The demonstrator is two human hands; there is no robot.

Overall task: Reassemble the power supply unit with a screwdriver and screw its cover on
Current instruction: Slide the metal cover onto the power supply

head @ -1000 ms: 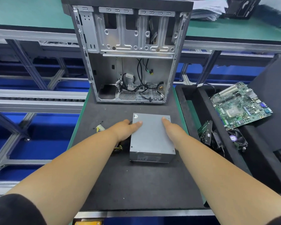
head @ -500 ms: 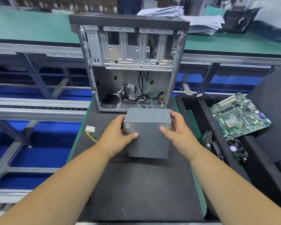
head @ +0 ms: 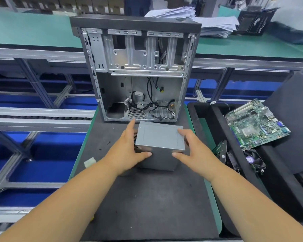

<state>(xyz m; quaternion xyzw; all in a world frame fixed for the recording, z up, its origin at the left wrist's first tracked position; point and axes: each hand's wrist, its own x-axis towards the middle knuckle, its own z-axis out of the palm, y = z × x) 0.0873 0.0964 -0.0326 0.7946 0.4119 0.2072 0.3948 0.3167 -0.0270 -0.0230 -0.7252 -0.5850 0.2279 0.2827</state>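
Observation:
The grey metal power supply unit point(head: 160, 139) stands on the black mat point(head: 147, 198), tipped up on one side, just in front of the open computer case point(head: 138, 75). My left hand point(head: 128, 151) grips its left side, thumb on the near face. My right hand point(head: 192, 149) grips its right side, thumb on the near face too. A white cable connector point(head: 89, 162) lies on the mat to the left. A few small dark screws point(head: 106, 143) lie on the mat left of the unit. No screwdriver is in view.
A black bin on the right holds a green motherboard point(head: 255, 124), a fan point(head: 254, 161) and a small circuit card point(head: 219, 148). Conveyor rails run along the left. Paper stacks point(head: 191, 16) lie on the green bench behind the case.
Both hands took hold of the power supply unit, lifted it off its flat side and turned it up onto another side. The white connector slid nearer along the mat.

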